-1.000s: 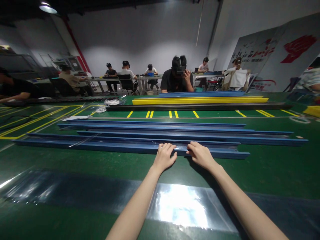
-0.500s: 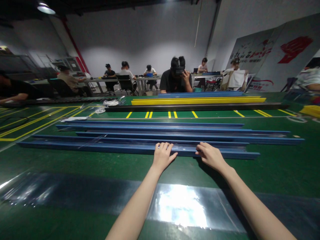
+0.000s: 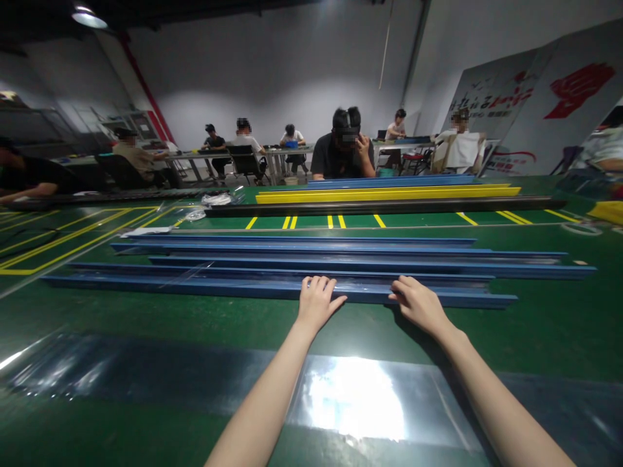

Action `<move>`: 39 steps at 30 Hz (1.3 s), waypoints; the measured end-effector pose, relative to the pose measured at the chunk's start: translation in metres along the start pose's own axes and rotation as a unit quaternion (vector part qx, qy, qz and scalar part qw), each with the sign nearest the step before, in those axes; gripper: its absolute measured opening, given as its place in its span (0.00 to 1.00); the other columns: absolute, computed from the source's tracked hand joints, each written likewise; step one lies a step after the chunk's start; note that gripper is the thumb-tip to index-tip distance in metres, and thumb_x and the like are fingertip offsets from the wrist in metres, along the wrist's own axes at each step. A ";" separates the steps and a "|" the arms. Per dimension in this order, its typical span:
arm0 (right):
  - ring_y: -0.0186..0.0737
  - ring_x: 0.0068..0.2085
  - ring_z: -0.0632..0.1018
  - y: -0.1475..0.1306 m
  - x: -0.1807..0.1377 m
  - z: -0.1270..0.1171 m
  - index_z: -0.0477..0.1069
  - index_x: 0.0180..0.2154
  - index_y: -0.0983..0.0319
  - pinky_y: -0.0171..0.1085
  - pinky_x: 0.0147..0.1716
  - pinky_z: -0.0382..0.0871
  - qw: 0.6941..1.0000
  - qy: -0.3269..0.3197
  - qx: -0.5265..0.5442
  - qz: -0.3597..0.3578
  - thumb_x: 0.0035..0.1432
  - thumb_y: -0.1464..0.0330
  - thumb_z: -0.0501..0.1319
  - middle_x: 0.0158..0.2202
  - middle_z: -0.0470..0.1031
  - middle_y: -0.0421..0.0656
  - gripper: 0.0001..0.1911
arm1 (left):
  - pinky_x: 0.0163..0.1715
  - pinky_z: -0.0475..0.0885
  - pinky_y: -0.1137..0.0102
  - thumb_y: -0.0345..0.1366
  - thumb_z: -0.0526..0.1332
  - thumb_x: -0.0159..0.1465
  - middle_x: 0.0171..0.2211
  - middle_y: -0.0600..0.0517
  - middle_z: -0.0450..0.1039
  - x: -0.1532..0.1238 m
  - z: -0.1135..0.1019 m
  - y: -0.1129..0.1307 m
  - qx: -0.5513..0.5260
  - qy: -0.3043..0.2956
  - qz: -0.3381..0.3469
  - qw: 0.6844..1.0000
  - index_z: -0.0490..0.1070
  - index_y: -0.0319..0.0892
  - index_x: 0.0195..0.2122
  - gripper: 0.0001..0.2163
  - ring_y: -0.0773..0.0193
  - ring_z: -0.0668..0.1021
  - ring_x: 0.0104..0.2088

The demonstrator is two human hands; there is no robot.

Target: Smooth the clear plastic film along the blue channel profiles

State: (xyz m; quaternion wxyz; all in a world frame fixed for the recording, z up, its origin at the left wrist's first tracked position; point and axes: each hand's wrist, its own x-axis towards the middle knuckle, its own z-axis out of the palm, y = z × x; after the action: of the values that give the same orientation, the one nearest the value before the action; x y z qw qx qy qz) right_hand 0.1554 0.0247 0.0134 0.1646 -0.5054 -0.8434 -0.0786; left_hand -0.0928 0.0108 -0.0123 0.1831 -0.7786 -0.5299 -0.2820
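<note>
A long blue U-shaped channel (image 3: 233, 290) lies crosswise on the green table in front of me, its open side up, with a shiny clear strip of film (image 3: 189, 274) across its left part. My left hand (image 3: 316, 301) rests on its near wall, fingers reaching over the edge and thumb spread to the right. Further right, my right hand (image 3: 417, 303) is closed on the same near wall with curled fingers; its fingertips are partly hidden. Two more blue channels (image 3: 389, 264) lie just behind it, nearly parallel.
Nearer to me, a wide sheet of clear film (image 3: 360, 395) lies flat under my forearms. Beyond the blue channels are a black bar (image 3: 389, 207), a yellow bar (image 3: 389, 194) and yellow tape lines (image 3: 335, 223). A person (image 3: 343, 149) sits across the table; others work behind.
The front blue channel has slid a little to the right along with my right hand. My left hand has stayed almost in place on its wall.
</note>
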 end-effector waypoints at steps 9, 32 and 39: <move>0.39 0.36 0.68 -0.001 -0.001 0.003 0.63 0.30 0.60 0.35 0.31 0.58 1.000 0.001 0.003 0.010 0.57 0.67 0.50 0.32 0.67 0.43 0.07 | 0.42 0.58 0.62 0.48 0.57 0.58 0.35 0.49 0.71 -0.001 0.002 -0.001 -0.001 -0.005 -0.003 1.000 0.68 0.41 0.40 0.17 0.59 0.70 0.38; 0.43 0.43 0.73 -0.023 0.018 -0.012 0.70 0.40 0.60 0.35 0.37 0.62 0.988 -0.141 0.047 0.045 0.58 0.55 0.47 0.41 0.74 0.47 0.20 | 0.40 0.58 0.62 0.49 0.55 0.59 0.33 0.49 0.72 0.001 -0.001 0.001 0.011 -0.017 0.001 1.000 0.69 0.41 0.32 0.15 0.59 0.70 0.36; 0.40 0.42 0.73 -0.034 0.019 0.000 0.70 0.41 0.60 0.35 0.37 0.62 0.995 -0.074 0.063 -0.022 0.60 0.58 0.47 0.40 0.75 0.46 0.18 | 0.39 0.59 0.63 0.49 0.56 0.58 0.31 0.50 0.73 0.001 -0.002 0.001 -0.003 -0.021 0.000 1.000 0.69 0.41 0.31 0.15 0.59 0.70 0.35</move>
State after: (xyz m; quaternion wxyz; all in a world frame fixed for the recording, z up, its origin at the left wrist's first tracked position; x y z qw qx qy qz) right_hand 0.1171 0.0243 0.0212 0.1317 -0.4800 -0.8673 0.0085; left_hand -0.0923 0.0097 -0.0103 0.1696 -0.7846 -0.5331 -0.2673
